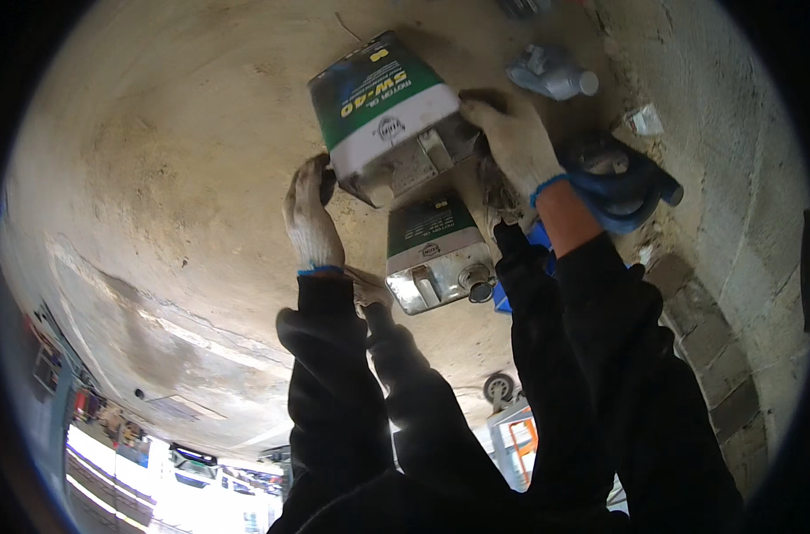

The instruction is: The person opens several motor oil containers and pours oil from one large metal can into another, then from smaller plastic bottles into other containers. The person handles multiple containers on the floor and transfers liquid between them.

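Observation:
My left hand (311,214) and my right hand (512,133), both in pale work gloves with blue cuffs, grip opposite sides of a green and white oil can (387,107). The can is tilted, its top panel with a strap handle facing me. The left fingers wrap round its lower left corner; the right ones press its right edge. Just below, between my dark-trousered legs (432,392), is a second, smaller-looking oil can (433,245). It has a handle and a round spout (476,283) with a dark mouth. Whether the held can touches the floor, I cannot tell.
At the upper right lie a grey plastic bottle (556,76), a white scrap (645,120) and a dark blue coiled hose-like thing (623,182). A concrete wall (734,142) and bricks (712,334) border the right. Near the bottom is a wheeled cart (512,436).

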Motion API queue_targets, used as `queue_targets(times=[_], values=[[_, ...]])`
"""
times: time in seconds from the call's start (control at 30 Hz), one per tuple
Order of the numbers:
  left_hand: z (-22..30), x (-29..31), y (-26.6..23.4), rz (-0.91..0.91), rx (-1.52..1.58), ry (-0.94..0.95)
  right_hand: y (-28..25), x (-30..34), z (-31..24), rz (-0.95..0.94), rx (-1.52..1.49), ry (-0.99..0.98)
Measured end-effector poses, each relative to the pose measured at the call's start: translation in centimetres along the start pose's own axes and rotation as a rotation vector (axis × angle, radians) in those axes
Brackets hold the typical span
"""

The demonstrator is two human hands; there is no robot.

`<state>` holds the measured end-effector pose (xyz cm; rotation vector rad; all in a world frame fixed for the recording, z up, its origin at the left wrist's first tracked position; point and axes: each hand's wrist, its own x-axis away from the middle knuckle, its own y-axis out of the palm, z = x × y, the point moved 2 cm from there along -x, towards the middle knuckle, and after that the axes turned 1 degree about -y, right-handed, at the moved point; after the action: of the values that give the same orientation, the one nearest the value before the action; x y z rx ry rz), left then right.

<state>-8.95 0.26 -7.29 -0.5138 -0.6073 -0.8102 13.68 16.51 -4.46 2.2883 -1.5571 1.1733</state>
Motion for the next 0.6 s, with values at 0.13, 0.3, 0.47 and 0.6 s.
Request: queue_targets(times=[0.13, 0.3, 0.47, 0.6], values=[[2.3, -1.9, 0.0, -0.001, 0.058, 0.050, 0.4, -3.5, -2.9, -0.074, 0.382, -0.272], [2.8, -2.5, 0.4, -0.024, 0.021, 0.220, 0.7, -5.0, -4.0, 0.098, 0.967, -0.797], [3.4, -2.7, 0.0, -0.144, 0.338, 0.188, 0.3, -6.0, -5.1, -0.033, 0.341, -0.151], [4.2, -2.0, 0.0, -0.179, 0.324, 0.225, -0.3, -4.0, -7.0, 0.167, 0.209, -0.216]])
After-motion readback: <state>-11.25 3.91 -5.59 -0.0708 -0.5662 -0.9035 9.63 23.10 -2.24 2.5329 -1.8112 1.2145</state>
